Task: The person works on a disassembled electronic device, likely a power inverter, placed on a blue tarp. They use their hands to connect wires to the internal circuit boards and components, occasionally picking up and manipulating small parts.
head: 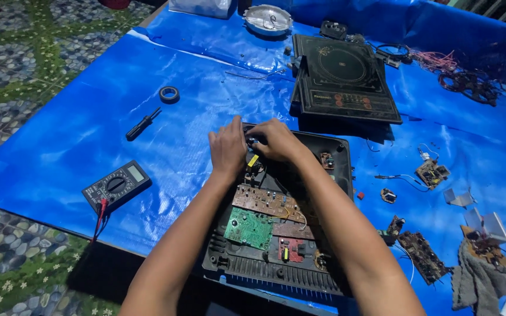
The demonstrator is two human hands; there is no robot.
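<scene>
Your left hand (228,146) and your right hand (276,140) met at the far end of the opened cooker base (339,175) — a black plastic shell lying near you on the blue sheet (89,117). The two hands were pressed close together, fingertips nearly touching, over a small part at the far left corner of the shell. Your right fingers were curled down onto that part; whether they pinched it could not be told. Your left hand lay flat with fingers together against the shell's far left edge.

Inside the shell, a brown circuit board (265,201) lay across the middle, with a green circuit board (248,228) just near of it and a small red board (290,250) to the right of the green one. A yellow part (253,161) stood just below your hands.

The black glass top panel (344,79) lay far of the shell, slightly apart from it. To the left lay a multimeter (117,185) with its red leads trailing toward the near edge, a black screwdriver (143,123) and a roll of black tape (169,93). To the right lay loose circuit boards (423,256), a grey rag (478,281) and a bundle of wires (467,82). A round metal dish (267,19) stood at the far edge.
</scene>
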